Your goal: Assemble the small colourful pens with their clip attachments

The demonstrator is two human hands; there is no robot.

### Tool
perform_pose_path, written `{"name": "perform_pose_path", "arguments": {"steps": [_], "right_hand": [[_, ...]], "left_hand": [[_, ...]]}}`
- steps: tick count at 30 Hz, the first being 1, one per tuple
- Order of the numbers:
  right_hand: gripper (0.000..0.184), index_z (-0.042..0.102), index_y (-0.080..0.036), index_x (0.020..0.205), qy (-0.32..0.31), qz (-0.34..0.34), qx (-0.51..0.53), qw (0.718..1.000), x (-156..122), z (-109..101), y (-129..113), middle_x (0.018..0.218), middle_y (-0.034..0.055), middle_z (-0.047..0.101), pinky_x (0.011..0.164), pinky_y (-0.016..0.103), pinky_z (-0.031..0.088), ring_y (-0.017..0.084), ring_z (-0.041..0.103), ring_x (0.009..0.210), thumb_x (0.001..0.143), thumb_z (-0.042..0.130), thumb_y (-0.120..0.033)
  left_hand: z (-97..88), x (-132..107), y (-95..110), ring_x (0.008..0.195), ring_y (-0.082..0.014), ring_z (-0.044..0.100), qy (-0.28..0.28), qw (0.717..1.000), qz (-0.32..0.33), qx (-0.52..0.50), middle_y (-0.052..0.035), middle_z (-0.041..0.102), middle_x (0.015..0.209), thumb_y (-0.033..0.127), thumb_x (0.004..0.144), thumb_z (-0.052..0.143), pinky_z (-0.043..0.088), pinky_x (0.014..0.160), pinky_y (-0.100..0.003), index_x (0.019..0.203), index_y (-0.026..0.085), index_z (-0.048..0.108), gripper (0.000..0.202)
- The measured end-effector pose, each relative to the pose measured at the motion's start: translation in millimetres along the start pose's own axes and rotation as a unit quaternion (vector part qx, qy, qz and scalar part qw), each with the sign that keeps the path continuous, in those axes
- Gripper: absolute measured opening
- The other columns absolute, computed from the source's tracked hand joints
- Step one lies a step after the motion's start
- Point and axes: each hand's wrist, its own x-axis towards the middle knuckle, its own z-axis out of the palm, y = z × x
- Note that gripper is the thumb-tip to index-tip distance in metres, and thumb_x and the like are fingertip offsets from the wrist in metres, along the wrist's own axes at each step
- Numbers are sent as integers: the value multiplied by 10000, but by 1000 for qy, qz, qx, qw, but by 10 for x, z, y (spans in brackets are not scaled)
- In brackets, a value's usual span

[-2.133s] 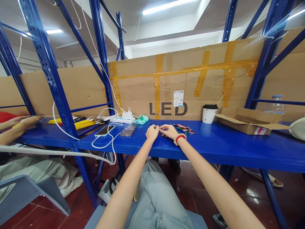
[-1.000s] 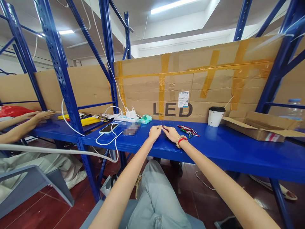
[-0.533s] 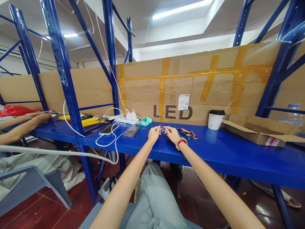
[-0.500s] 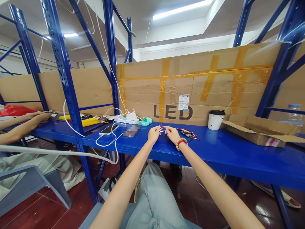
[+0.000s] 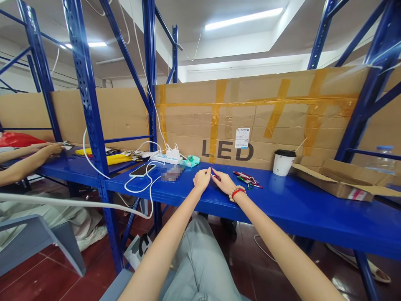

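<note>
At twelve o'clock, over the blue bench (image 5: 300,209), my hands nearly meet fingertip to fingertip. My right hand (image 5: 224,183) looks almost closed, pinching a small purple piece (image 5: 216,177). My left hand (image 5: 202,179) curls just beside it; whether it grips anything, I cannot tell. Red and green clips (image 5: 249,179), perhaps carabiners, lie at one o'clock. This seems a fine two-handed step, calling next for a light, steady pinch.

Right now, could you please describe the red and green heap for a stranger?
On the blue table, look just to the right of the person's right hand, short of the white cup. There lies a small heap of slim, shiny pieces; red mixed with green sets it apart from the white cup and brown carton.
</note>
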Motion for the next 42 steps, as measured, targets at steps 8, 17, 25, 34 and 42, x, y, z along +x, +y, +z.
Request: {"name": "perform_pose_path", "arguments": {"steps": [8, 17, 25, 34, 42], "right_hand": [[310, 608, -139, 1099, -44, 13, -42, 998, -23, -87, -88, 974, 123, 682, 741, 308, 452, 217, 624, 837, 910, 400, -270], [213, 584, -167, 725, -60, -2, 58, 996, -46, -137, -86, 640, 36, 638, 628, 274, 419, 157, 565, 568, 860, 437, -241], [239, 627, -170, 746, -37, 5, 86, 996, -48, -135, -97, 520, 0, 571, 619, 279, 423, 149, 524, 518, 838, 424, -255], [252, 647, -149, 814, 29, 43, 101, 994, -3, -113, -85, 530, 1, 557, 621, 287, 430, 157, 526, 515, 800, 415, -246], [268, 605, -151, 768, 89, 98, 245, 960, 41, -51, 39, 553, -1, 532, 544, 258, 452, 119, 489, 487, 800, 446, -364]], "left_hand": [[28, -1, 18, 965, -225, 626, -9, 995, 38, 93, -64, 711, 988, 439, 919, 320, 436, 762, -291, 898, 236, 706, 437], [52, 35, -27, 879, -211, 635, -25, 993, 41, 107, -65, 713, 869, 429, 899, 381, 418, 707, -269, 779, 225, 706, 403], [42, 22, -28, 830, -200, 628, -9, 996, 48, 74, -59, 707, 820, 435, 895, 393, 414, 696, -263, 706, 213, 691, 417], [78, 51, -36, 889, -220, 627, -25, 996, 81, 23, -64, 707, 902, 470, 906, 327, 428, 744, -282, 773, 216, 675, 451], [115, 72, -49, 902, -226, 621, -19, 996, 83, 16, -63, 701, 927, 400, 906, 321, 442, 759, -302, 790, 223, 647, 388]]}}
